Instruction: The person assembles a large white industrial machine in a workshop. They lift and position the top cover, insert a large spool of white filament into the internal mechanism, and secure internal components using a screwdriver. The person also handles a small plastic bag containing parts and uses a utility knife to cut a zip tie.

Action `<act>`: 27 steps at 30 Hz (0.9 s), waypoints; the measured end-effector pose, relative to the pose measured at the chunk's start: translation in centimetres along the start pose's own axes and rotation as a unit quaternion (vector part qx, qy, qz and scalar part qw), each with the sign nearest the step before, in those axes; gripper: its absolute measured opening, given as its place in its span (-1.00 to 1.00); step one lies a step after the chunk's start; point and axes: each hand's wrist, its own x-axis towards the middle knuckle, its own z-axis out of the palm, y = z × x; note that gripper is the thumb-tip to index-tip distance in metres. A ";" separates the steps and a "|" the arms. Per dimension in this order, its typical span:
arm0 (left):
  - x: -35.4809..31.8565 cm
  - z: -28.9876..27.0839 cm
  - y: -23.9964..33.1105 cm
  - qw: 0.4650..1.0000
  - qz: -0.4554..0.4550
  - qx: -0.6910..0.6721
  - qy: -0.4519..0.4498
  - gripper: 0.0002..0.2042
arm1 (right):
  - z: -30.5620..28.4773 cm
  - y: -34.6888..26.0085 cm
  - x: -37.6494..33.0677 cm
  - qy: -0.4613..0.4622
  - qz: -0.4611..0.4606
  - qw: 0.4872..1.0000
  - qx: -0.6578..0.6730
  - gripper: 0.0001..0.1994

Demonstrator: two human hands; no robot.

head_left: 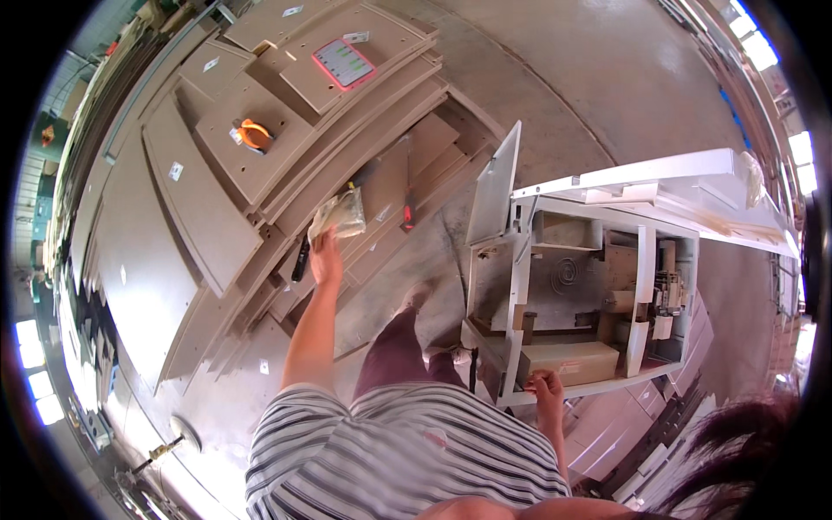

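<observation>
My left hand reaches out over the stacked panels. Its fingers are pressed together at the near edge of a crinkled clear plastic bag, whose contents I cannot make out. Beside that hand lies a black-handled tool, and farther right a red-handled screwdriver. My right hand is closed with curled fingers, at the near edge of a white cabinet frame. Whatever it may hold is too small to tell. A long cardboard-coloured box lies inside the frame, close to those fingers.
Stacks of grey-brown panels fill the left side. On them rest orange-handled pliers and a phone in a pink case. A white door stands open at the cabinet's far left corner. Concrete floor stretches beyond.
</observation>
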 end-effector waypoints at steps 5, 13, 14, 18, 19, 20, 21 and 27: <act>8.7 6.2 4.7 0.988 0.114 0.101 -0.015 -0.58 | 1.0 0.3 0.0 0.010 0.013 1.000 -0.001 -0.92; 14.3 8.0 10.7 0.933 0.073 0.335 -0.105 -0.59 | 1.3 1.6 -1.1 0.029 0.076 0.997 0.002 -0.93; 14.9 8.3 10.6 0.930 0.077 0.343 -0.104 -0.62 | 1.2 1.9 -1.1 0.028 0.082 0.996 -0.006 -0.93; 15.3 9.3 11.2 0.931 0.074 0.351 -0.066 -0.71 | 1.3 1.2 -0.9 0.026 0.098 0.995 -0.024 -0.90; 15.4 9.5 11.4 0.932 0.064 0.352 -0.060 -0.70 | 1.2 1.2 -0.7 0.025 0.097 0.995 -0.014 -0.90; 15.6 9.9 11.1 0.933 0.058 0.347 -0.075 -0.70 | 1.1 1.1 -0.5 0.023 0.097 0.995 -0.004 -0.90; 15.7 10.1 10.4 0.933 0.051 0.343 -0.092 -0.69 | 1.2 1.1 -0.2 0.017 0.089 0.996 -0.001 -0.90; 15.9 8.2 10.7 0.947 0.079 0.305 -0.067 -0.58 | 1.3 1.8 0.6 -0.006 0.073 0.997 -0.031 -0.88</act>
